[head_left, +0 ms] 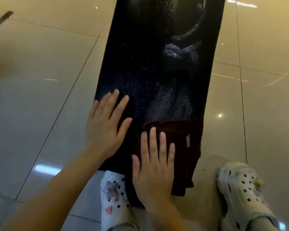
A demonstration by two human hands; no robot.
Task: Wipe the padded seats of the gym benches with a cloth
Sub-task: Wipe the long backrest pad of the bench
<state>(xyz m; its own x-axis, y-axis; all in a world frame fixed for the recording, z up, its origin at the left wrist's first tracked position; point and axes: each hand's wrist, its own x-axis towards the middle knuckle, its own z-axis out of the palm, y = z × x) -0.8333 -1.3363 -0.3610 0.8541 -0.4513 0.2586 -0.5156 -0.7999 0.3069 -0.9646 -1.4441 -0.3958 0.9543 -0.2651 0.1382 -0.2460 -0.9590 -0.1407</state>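
Observation:
A long black padded bench seat (157,55) runs away from me, with pale wet streaks on its far and middle parts. A dark maroon cloth (185,147) lies folded on the near end and hangs over its front edge. My right hand (154,167) presses flat on the cloth with straight fingers. My left hand (105,127) rests flat on the seat's near left edge, fingers spread, just left of the cloth.
Glossy beige floor tiles (48,72) surround the bench on both sides. My two feet in white perforated clogs stand at the near end, one under the seat (113,197) and one to the right (244,190). A grey bar (1,20) lies at the far left.

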